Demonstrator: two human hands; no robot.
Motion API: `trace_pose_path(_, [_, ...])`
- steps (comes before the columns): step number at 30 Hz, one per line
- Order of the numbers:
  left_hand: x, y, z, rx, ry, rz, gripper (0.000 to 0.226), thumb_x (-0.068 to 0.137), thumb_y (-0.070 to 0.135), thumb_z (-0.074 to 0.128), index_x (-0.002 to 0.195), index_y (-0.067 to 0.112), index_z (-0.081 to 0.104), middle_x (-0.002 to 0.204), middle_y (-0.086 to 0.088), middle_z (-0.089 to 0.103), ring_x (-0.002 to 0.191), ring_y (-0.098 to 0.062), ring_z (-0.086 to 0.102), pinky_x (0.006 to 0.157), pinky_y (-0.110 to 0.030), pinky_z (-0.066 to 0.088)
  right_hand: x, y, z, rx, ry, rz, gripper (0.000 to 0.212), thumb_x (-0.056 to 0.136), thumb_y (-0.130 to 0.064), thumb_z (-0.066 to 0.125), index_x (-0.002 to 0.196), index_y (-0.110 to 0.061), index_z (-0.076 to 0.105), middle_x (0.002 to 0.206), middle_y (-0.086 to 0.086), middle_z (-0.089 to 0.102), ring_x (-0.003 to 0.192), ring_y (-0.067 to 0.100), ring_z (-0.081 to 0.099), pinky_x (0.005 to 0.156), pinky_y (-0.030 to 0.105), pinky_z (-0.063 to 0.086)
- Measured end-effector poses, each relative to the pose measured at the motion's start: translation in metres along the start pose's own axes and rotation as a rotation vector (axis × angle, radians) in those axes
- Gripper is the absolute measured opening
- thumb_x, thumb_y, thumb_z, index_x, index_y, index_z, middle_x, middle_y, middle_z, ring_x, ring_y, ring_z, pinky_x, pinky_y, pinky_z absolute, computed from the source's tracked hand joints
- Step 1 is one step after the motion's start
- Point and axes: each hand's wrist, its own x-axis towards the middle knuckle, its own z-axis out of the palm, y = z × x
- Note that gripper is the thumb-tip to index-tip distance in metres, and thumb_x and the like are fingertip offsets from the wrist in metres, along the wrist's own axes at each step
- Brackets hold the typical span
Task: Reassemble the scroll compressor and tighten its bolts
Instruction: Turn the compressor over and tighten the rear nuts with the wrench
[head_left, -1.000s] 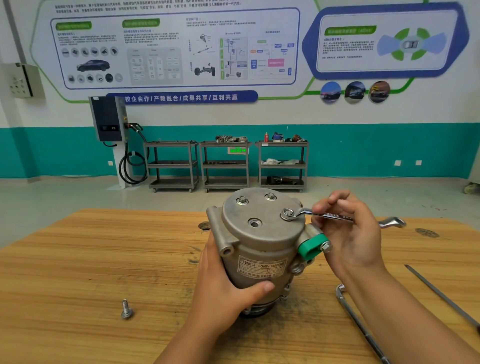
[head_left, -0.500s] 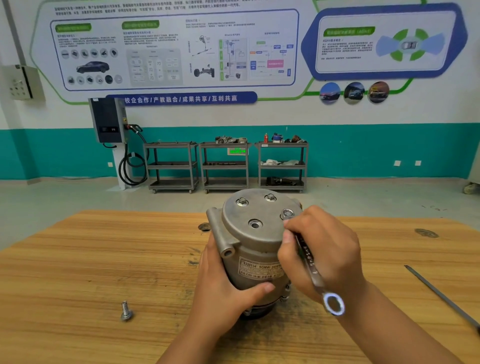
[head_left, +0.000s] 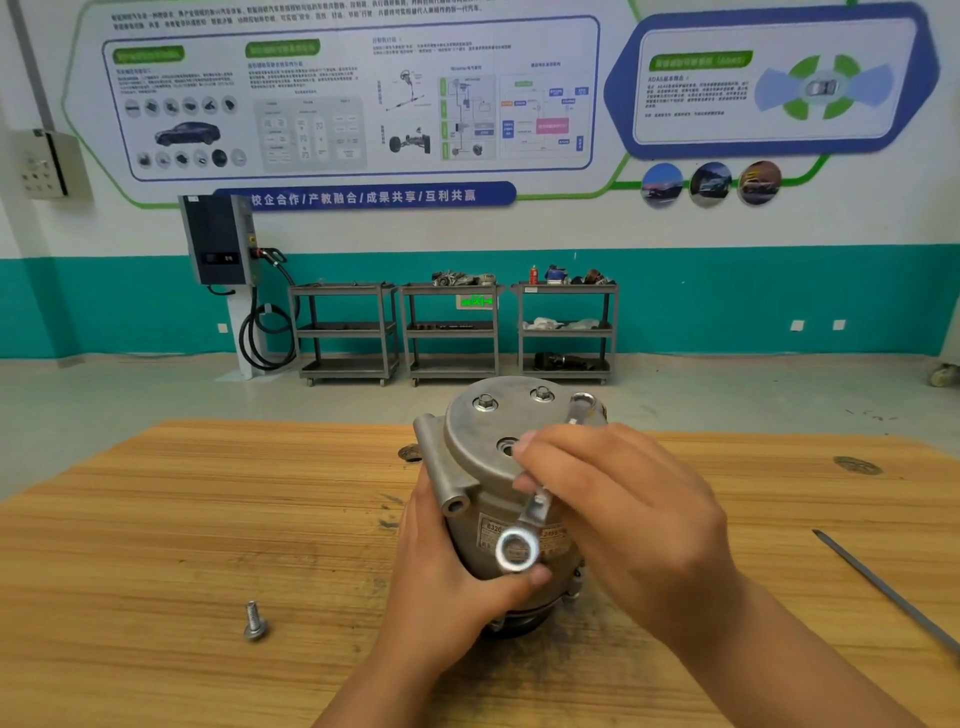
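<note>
The grey scroll compressor (head_left: 483, 452) stands upright on the wooden table (head_left: 208, 519), its round end cover facing up with two bolt heads (head_left: 485, 401) showing at the back. My left hand (head_left: 447, 566) grips the compressor body from the near left side, thumb across the label. My right hand (head_left: 618, 514) holds a silver combination wrench (head_left: 537, 512); its far end sits on a bolt at the cover's right rim and its ring end hangs in front of the label.
A loose bolt (head_left: 255, 621) lies on the table at the near left. A thin metal rod (head_left: 883, 590) lies along the right side. Across the floor stand three grey carts (head_left: 452, 332) and a wall charger (head_left: 218, 241).
The wrench handle has swung from pointing right, round toward me, and now points to the near left. My right hand moved with it. My left hand kept its hold on the compressor.
</note>
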Motion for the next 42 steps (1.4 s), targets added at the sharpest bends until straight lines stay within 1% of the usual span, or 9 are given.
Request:
trace_pose_path(3, [-0.002, 0.001, 0.0, 0.038, 0.062, 0.028, 0.124, 0.037, 0.084, 0.073, 0.143, 0.031, 0.036, 0.132, 0.023, 0.046, 0.126, -0.001, 0.043, 0.1, -0.029, 0.041, 0.007, 0.007, -0.011, 0.128, 0.118, 0.13, 0.017, 0.093, -0.013, 0.056, 0.106, -0.005, 0.063, 0.097, 0.001, 0.069, 0.086, 0.01, 0.066, 0.076, 0.019, 0.053])
trace_pose_path(6, [-0.002, -0.001, 0.0, 0.063, 0.078, 0.034, 0.127, 0.034, 0.09, 0.066, 0.142, 0.03, 0.037, 0.128, 0.034, 0.041, 0.124, 0.005, 0.04, 0.094, -0.009, 0.034, 0.014, 0.014, -0.015, 0.489, 0.26, 0.507, 0.021, 0.101, -0.029, 0.039, 0.099, -0.019, 0.057, 0.088, -0.006, 0.071, 0.076, 0.011, 0.069, 0.069, 0.022, 0.054])
trace_pose_path(10, [-0.001, -0.002, 0.0, 0.076, 0.084, 0.031, 0.129, 0.032, 0.091, 0.064, 0.142, 0.028, 0.038, 0.128, 0.032, 0.04, 0.123, 0.003, 0.041, 0.091, -0.005, 0.032, 0.015, 0.034, -0.016, 0.86, 0.4, 0.928, 0.019, 0.099, -0.014, 0.03, 0.088, -0.017, 0.044, 0.072, 0.006, 0.07, 0.06, 0.021, 0.066, 0.059, 0.026, 0.054])
trace_pose_path(13, [-0.002, 0.0, 0.0, 0.081, 0.078, 0.04, 0.128, 0.034, 0.09, 0.065, 0.142, 0.028, 0.038, 0.129, 0.03, 0.041, 0.123, 0.007, 0.039, 0.092, -0.002, 0.031, 0.012, 0.046, -0.015, 0.981, 0.4, 1.097, 0.023, 0.1, 0.0, 0.027, 0.086, -0.013, 0.041, 0.064, 0.007, 0.068, 0.052, 0.017, 0.061, 0.053, 0.023, 0.051])
trace_pose_path(20, [-0.001, 0.0, 0.0, 0.089, 0.071, 0.055, 0.119, 0.038, 0.071, 0.076, 0.142, 0.029, 0.036, 0.131, 0.031, 0.04, 0.125, 0.008, 0.038, 0.098, -0.014, 0.034, 0.004, 0.056, -0.007, 1.072, 0.365, 1.164, 0.023, 0.099, 0.001, 0.03, 0.088, -0.015, 0.042, 0.067, 0.003, 0.069, 0.055, 0.01, 0.058, 0.054, 0.02, 0.048])
trace_pose_path(27, [-0.001, 0.001, 0.0, 0.072, 0.07, 0.064, 0.118, 0.039, 0.072, 0.077, 0.142, 0.032, 0.034, 0.13, 0.035, 0.04, 0.125, 0.009, 0.038, 0.096, -0.004, 0.031, -0.008, 0.053, 0.007, 1.175, 0.496, 1.338, 0.023, 0.097, -0.003, 0.03, 0.083, -0.016, 0.043, 0.062, 0.0, 0.066, 0.053, 0.011, 0.05, 0.056, 0.024, 0.039])
trace_pose_path(32, [-0.001, 0.0, -0.001, 0.071, 0.069, 0.049, 0.12, 0.037, 0.077, 0.074, 0.141, 0.027, 0.038, 0.13, 0.03, 0.042, 0.123, 0.01, 0.038, 0.092, 0.0, 0.03, -0.013, 0.048, 0.009, 1.297, 0.598, 1.273, 0.023, 0.094, -0.008, 0.032, 0.077, -0.014, 0.045, 0.058, 0.001, 0.061, 0.054, 0.012, 0.05, 0.054, 0.022, 0.041])
trace_pose_path(38, [-0.001, 0.002, -0.002, 0.071, 0.068, 0.045, 0.126, 0.035, 0.088, 0.068, 0.142, 0.029, 0.036, 0.132, 0.025, 0.044, 0.124, 0.008, 0.039, 0.098, -0.015, 0.035, -0.017, 0.046, 0.01, 1.179, 0.584, 1.152, 0.026, 0.088, -0.013, 0.033, 0.066, -0.016, 0.048, 0.055, -0.001, 0.057, 0.058, 0.012, 0.057, 0.056, 0.021, 0.042])
trace_pose_path(42, [-0.002, 0.003, -0.001, 0.069, 0.066, 0.047, 0.122, 0.037, 0.082, 0.072, 0.141, 0.032, 0.035, 0.131, 0.027, 0.044, 0.125, 0.005, 0.04, 0.095, -0.013, 0.034, -0.016, 0.044, 0.009, 1.052, 0.588, 1.088, 0.03, 0.08, -0.017, 0.038, 0.056, -0.023, 0.055, 0.054, 0.0, 0.058, 0.058, 0.014, 0.06, 0.055, 0.02, 0.045])
